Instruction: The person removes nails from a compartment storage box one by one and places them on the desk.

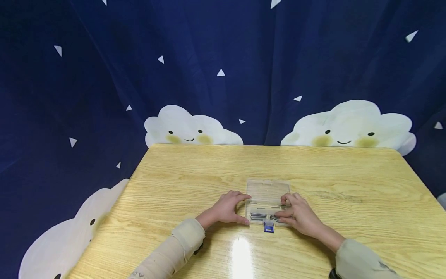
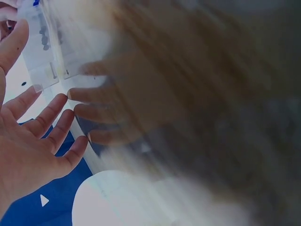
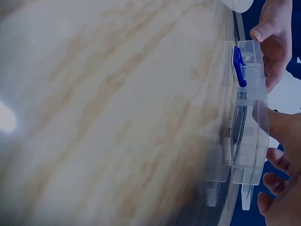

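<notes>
A clear plastic box (image 1: 249, 212) with its lid (image 1: 266, 190) folded back lies on the table. Long thin metal pieces, like nails or screws (image 1: 258, 216), lie in its front left compartment, and more are in the front right one. A blue latch (image 1: 268, 228) sticks out at the front. My left hand (image 1: 228, 207) is at the box's left side, thumb by the front corner and fingers spread, fairly straight. My right hand (image 1: 301, 217) reaches over the right side, thumb and index fingertips at the right compartment's metal pieces; whether they pinch one is hidden.
The wooden table (image 1: 195, 166) stretches out around the box on all sides. Behind it hangs a dark blue curtain (image 1: 195, 89) with white clouds and triangles. Light reflects off the tabletop in front of the box.
</notes>
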{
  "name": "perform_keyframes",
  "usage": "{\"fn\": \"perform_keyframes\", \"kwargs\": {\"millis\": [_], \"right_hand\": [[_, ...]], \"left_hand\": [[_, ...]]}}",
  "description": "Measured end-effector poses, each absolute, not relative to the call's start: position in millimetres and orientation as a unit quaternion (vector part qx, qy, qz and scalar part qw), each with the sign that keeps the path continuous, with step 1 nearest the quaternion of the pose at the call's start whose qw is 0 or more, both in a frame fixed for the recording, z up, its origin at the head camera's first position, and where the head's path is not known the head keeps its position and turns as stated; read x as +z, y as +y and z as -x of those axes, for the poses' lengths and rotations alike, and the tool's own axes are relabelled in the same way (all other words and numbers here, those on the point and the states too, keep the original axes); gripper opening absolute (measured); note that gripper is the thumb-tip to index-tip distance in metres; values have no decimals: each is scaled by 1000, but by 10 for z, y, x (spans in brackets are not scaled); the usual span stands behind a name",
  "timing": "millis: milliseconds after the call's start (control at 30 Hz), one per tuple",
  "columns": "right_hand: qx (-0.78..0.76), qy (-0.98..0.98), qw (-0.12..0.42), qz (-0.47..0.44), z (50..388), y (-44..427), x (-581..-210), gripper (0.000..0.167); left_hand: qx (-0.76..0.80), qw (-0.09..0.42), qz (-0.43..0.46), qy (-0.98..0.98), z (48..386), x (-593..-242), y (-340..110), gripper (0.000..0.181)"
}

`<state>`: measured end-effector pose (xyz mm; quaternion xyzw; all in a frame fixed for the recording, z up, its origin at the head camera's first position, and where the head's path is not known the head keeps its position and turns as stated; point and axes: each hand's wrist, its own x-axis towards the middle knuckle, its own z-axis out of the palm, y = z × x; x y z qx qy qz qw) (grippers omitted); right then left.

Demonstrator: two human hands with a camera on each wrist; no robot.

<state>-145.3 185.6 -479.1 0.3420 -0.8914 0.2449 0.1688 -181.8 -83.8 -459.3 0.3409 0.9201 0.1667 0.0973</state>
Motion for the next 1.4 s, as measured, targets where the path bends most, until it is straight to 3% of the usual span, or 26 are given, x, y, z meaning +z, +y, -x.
{"fn": "perform_keyframes", "kwargs": {"millis": [433,1400], "right_hand": [[230,-897,125,-357,1474,1830,-4781,16],[272,-892,171,-317,1473,1691,-4847,17]], "left_hand": [[177,92,-345,917,1820,-4600,-822,77],[185,100,-331,920,1824,-4600,-824,78]]}}
